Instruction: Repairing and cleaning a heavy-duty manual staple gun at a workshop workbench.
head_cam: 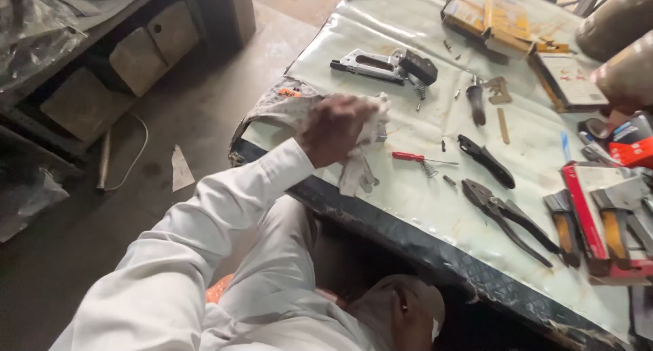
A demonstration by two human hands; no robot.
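The head camera looks down on a workbench (435,208) covered with a pale, stained sheet, running from the frame's top centre to its lower right.

Near the middle of the frame the left hand (338,128), in a long white sleeve (204,235), is closed around a bunched white rag (364,150). The rag sits just over the bench's near-left edge, its loose end hanging down past the fingers. Whether anything is wrapped inside the rag cannot be told. Behind the hand lies a second, dirty patterned cloth (279,106) on the bench corner.

At the bottom of the frame, below the bench edge, the right hand (408,310) rests low near the person's lap, back of the hand up; how far its fingers are curled cannot be told, and nothing shows in it.

Just right of the rag lies a small red-handled screwdriver (415,158) beside a spring (429,169). Above it sits a metal staple gun (381,67). Further right are black pliers (486,160) and a second, larger pair (510,218). A yellow cardboard box (486,21) lies at the top, and red packaging (598,215) at the right edge.
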